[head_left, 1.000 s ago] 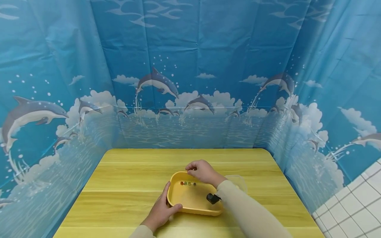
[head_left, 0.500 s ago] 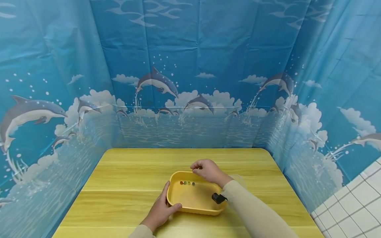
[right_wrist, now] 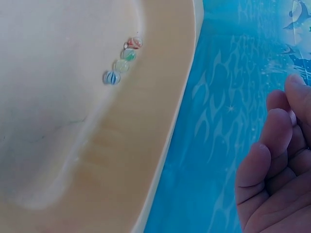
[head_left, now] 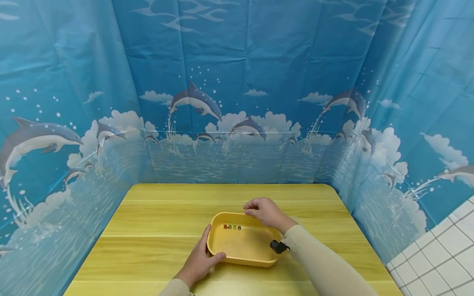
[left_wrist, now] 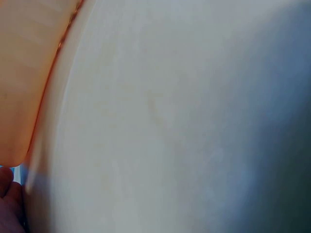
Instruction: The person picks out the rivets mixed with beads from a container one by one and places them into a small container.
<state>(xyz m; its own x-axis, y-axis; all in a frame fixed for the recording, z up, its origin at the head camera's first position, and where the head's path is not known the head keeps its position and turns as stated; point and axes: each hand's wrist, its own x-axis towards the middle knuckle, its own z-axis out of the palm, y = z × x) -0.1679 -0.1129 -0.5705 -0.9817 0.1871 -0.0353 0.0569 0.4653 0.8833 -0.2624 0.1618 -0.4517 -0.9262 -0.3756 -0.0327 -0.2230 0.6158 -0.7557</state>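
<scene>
A yellow plastic tray [head_left: 252, 244] rests on the table, its near-left corner gripped by my left hand [head_left: 198, 263]. The thumb lies over the near rim and the fingers lie along the left side. Several small glass marbles sit in a row along its far inner wall: a red one [right_wrist: 135, 42], a green one [right_wrist: 129, 54], a pale yellow-green one [right_wrist: 121, 65] and a blue-striped one [right_wrist: 112, 77]. My right hand [head_left: 268, 213] hovers over the far rim, fingers loosely curled and thumb near the fingertips. Nothing shows between them.
The yellow wood-grain table [head_left: 163, 226] extends on all sides of the tray. A blue dolphin-print curtain [head_left: 237, 160] encloses its back and sides. White tiles [head_left: 440, 250] show at the right. A faint clear outline lies behind my right sleeve [head_left: 318, 255].
My right hand has moved right along the far rim. The blue-striped marble has shifted left, closer to the others. My left hand keeps its grip on the tray.
</scene>
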